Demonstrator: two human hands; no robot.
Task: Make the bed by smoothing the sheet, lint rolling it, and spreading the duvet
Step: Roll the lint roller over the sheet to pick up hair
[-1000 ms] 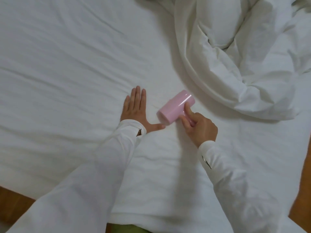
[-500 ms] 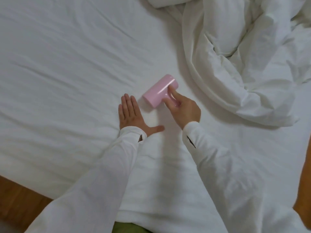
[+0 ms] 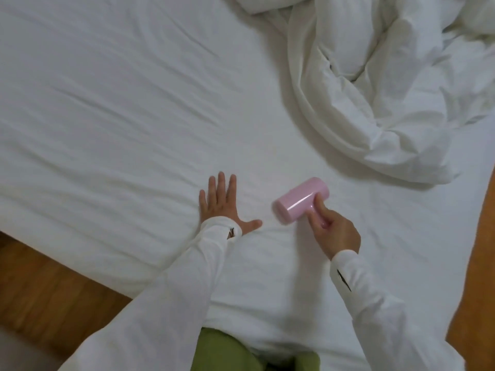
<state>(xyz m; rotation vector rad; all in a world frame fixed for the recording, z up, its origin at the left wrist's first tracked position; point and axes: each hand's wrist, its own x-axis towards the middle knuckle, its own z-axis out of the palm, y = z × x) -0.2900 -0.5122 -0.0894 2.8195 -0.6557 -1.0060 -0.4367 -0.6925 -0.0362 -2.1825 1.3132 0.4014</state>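
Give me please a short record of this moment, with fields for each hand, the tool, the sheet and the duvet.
left hand: left hand lies flat on the sheet, fingers straight and spread
right hand: right hand grips the handle of the pink lint roller
tool: pink lint roller lies on the sheet, to the right of the left hand
sheet: white sheet, with shallow wrinkles
duvet: white duvet bunched in a heap at the upper right, not yet spread
stage: lint rolling
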